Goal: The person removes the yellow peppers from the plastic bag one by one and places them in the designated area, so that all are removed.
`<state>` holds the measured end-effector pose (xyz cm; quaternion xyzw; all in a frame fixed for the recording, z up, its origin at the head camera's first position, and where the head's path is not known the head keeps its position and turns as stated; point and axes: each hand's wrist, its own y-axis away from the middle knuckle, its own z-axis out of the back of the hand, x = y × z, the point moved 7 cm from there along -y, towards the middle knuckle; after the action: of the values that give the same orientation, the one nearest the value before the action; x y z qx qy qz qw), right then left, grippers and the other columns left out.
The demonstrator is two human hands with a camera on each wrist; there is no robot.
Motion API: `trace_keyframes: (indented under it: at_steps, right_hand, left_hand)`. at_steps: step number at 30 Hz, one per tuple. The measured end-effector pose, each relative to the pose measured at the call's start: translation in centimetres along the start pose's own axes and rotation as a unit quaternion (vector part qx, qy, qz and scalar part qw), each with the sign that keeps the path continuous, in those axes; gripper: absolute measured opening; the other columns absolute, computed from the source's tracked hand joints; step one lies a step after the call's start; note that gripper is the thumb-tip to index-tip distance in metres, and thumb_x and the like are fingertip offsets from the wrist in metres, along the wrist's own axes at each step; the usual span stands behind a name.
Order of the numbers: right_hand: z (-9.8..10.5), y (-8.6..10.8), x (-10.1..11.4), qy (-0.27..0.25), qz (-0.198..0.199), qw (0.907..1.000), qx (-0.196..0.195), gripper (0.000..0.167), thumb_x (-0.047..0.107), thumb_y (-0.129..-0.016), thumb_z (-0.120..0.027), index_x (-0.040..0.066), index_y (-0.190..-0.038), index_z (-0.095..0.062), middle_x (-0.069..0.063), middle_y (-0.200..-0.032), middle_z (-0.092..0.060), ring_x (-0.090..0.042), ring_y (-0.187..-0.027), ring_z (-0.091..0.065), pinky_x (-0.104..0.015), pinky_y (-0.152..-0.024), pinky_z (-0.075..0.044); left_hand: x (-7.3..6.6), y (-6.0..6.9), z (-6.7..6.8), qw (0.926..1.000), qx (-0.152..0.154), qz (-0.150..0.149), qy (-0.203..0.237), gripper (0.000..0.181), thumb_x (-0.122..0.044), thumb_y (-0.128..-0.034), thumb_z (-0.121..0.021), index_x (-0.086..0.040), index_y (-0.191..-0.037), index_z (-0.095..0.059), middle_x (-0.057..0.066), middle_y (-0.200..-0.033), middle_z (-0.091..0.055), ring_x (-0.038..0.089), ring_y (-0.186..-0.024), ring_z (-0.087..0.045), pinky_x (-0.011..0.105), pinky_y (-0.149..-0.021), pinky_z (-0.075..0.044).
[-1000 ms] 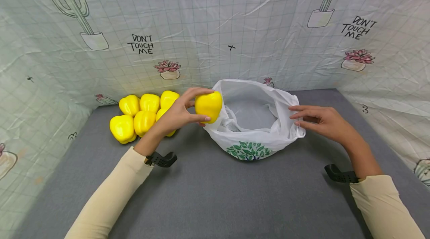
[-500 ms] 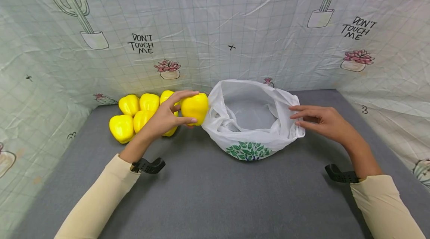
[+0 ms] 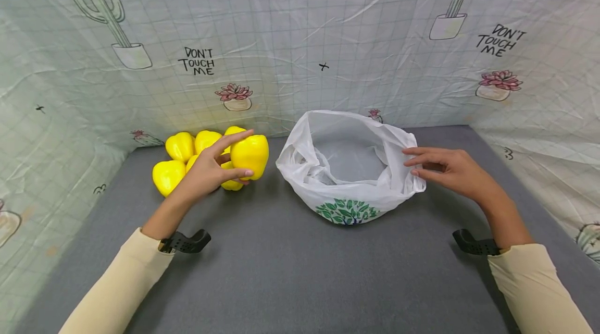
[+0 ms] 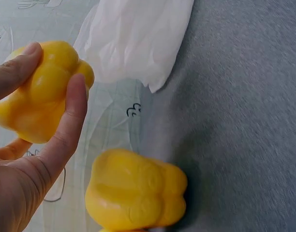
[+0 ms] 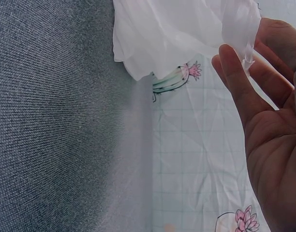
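Observation:
My left hand [image 3: 204,173] grips a yellow bell pepper [image 3: 251,157] between thumb and fingers, left of the bag and in front of the pepper group. The left wrist view shows that same held pepper [image 4: 41,92] raised, with a loose pepper [image 4: 138,191] below it. A white plastic bag [image 3: 349,188] with a green leaf print stands with its mouth wide. My right hand [image 3: 457,172] pinches the bag's right rim; in the right wrist view the thin plastic [image 5: 240,29] lies between thumb and fingers.
Several yellow bell peppers [image 3: 169,176] lie grouped at the back left of the grey tabletop [image 3: 300,282], partly hidden behind the left hand. A cloth backdrop [image 3: 290,37] with cactus drawings rises along the back and sides.
My left hand has moved left, away from the bag's mouth, with the pepper still in its grip. The bag's left rim has spread outward a little. The right hand has stayed in place.

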<state>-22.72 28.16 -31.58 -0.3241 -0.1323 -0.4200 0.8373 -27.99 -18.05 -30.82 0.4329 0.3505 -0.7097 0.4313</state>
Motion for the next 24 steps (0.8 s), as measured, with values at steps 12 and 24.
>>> trace_keyframes:
  at_steps: [12,24]
  right_hand:
    - [0.0,-0.1,0.1,0.006,0.007,1.0,-0.003,0.03,-0.003,-0.086,-0.077,0.013,-0.111,-0.079,-0.007,-0.131,-0.068,0.011,-0.11,-0.059,-0.006,-0.081,-0.047]
    - [0.1,-0.1,-0.3,0.008,0.008,0.9999,-0.001,0.031,-0.003,-0.086,-0.077,0.013,-0.112,-0.079,-0.007,-0.131,-0.068,0.012,-0.11,-0.059,-0.006,-0.082,-0.047]
  left_hand:
    - [0.7,1.5,1.6,0.9995,-0.005,0.016,-0.028,0.078,-0.018,-0.0828,-0.086,-0.028,-0.15,-0.046,0.002,-0.158,-0.032,0.039,-0.121,-0.059,0.035,-0.08,-0.061]
    - [1.3,3.2,2.6,0.9997,-0.007,0.024,0.007,0.079,-0.01,-0.0814,-0.086,-0.018,-0.147,-0.042,0.004,-0.155,-0.029,0.046,-0.121,-0.054,0.049,-0.076,-0.062]
